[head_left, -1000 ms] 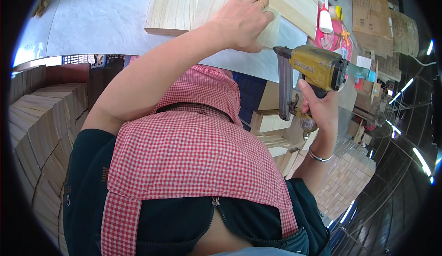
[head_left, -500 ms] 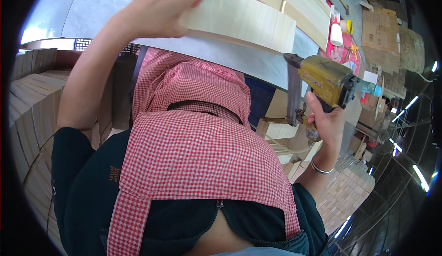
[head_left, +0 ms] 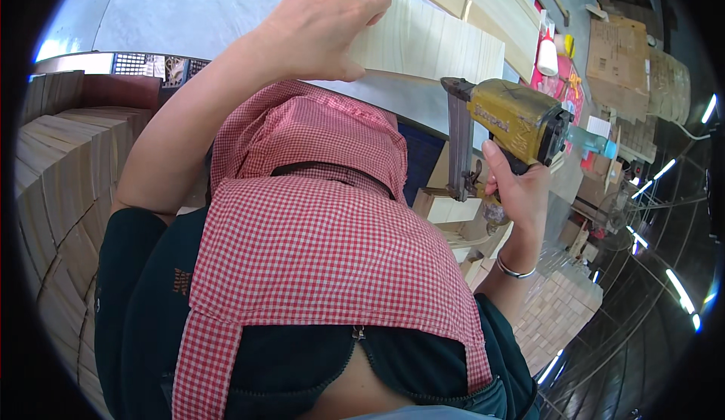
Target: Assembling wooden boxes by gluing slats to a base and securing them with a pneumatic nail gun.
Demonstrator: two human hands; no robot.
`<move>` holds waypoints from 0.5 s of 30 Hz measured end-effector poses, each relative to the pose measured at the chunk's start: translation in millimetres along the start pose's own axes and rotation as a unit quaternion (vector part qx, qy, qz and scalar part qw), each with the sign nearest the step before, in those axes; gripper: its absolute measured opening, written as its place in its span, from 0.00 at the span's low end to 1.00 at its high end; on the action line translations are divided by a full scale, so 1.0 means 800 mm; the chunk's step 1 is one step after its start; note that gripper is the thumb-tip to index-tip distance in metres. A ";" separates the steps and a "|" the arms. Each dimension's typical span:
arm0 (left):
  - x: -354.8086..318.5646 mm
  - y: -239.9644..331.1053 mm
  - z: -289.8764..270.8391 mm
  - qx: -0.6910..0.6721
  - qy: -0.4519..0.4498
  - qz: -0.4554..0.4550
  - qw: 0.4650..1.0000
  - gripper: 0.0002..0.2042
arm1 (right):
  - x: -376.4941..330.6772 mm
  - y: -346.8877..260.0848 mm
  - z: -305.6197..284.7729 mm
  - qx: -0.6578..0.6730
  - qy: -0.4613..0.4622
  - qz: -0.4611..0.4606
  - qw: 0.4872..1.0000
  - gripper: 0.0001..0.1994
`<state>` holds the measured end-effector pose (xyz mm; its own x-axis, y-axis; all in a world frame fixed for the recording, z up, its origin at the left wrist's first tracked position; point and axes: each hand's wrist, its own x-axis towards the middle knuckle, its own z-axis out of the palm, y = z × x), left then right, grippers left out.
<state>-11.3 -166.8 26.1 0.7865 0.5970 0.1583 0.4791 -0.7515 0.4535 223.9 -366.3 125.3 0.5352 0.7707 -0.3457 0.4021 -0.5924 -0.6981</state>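
Pressing down on the near edge of a pale wooden panel [head_left: 423, 43], the left hand [head_left: 321, 27] is being spread flat, palm down, with fingers curled slightly over the board; nothing is being enclosed by it. The yellow nail gun [head_left: 513, 122] is being held in the right hand [head_left: 521, 190], whose grip is being kept closed around the handle, one finger being laid near the trigger. The gun is being carried just beside the panel's right end, apart from it, its dark magazine [head_left: 459, 144] hanging below.

A slip is being risked: the smooth, sanded panel is being steadied by one hand only, and a push from the gun's nose could be sliding it across the grey table [head_left: 189, 12]. The left fingers are being kept close to where the tool is being aimed, so a badly angled nail could be coming out near them. Whether the nose is being set square cannot be told.

The panel is being shown as flat, light, fine-grained strips joined side by side. The gun's body is looking scuffed and metallic. A soft red-checked cloth apron [head_left: 302, 231] is being worn below. Stacked wooden blocks [head_left: 53, 186], raw and square-edged, are being kept at the left.
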 end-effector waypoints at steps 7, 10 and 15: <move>-0.005 0.003 -0.002 -0.061 -0.034 -0.010 0.998 0.19 | -0.004 -0.012 0.006 -0.033 0.001 0.032 0.999 0.13; -0.016 -0.015 0.006 -0.099 -0.002 0.029 0.995 0.20 | -0.002 -0.016 0.008 -0.056 -0.008 -0.004 0.998 0.13; -0.032 -0.045 0.019 -0.206 0.008 0.042 0.978 0.23 | -0.011 -0.025 0.021 -0.077 -0.016 -0.044 0.996 0.17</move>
<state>-42.7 -159.4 -8.0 0.8087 0.5449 0.2216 0.2129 -0.6223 0.7532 199.2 -357.3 131.5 0.4690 0.8274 -0.3088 0.5576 -0.5486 -0.6231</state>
